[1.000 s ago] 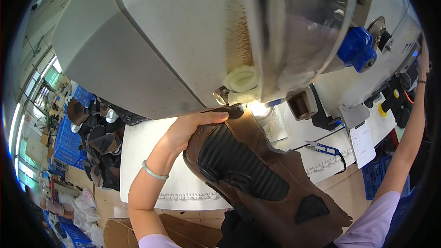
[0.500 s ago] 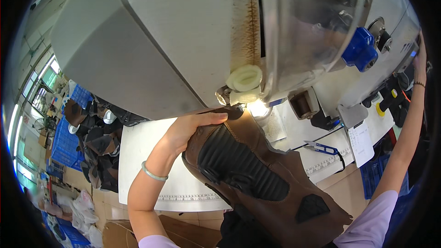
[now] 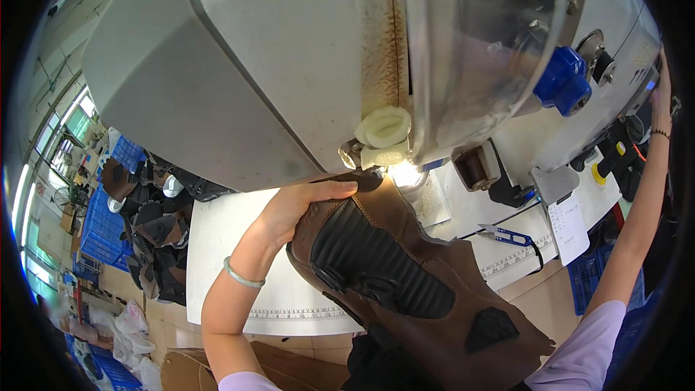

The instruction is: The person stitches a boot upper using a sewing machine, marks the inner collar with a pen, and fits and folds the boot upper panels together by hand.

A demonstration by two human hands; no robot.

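Observation:
My left hand (image 3: 300, 206) grips a brown leather shoe upper (image 3: 427, 289) with a black ribbed panel (image 3: 373, 257), holding its tip under the lit foot of a big grey sewing machine (image 3: 289, 65). A pale bracelet circles that wrist. My right hand (image 3: 660, 98) is raised far right, reaching up to the machine's side near its controls; whether it grips anything is unclear. A white plastic part (image 3: 384, 134) hangs just above the leather's tip.
The machine carries a clear guard (image 3: 485, 51) and a blue knob (image 3: 561, 83). Blue-handled snips (image 3: 507, 234) and a paper sheet (image 3: 568, 228) lie on the white table (image 3: 224, 261). Dark shoe pieces (image 3: 148, 232) and blue crates (image 3: 101, 224) stand at the left.
The leather and my left hand have barely shifted. My right hand has moved slightly higher along the machine's side.

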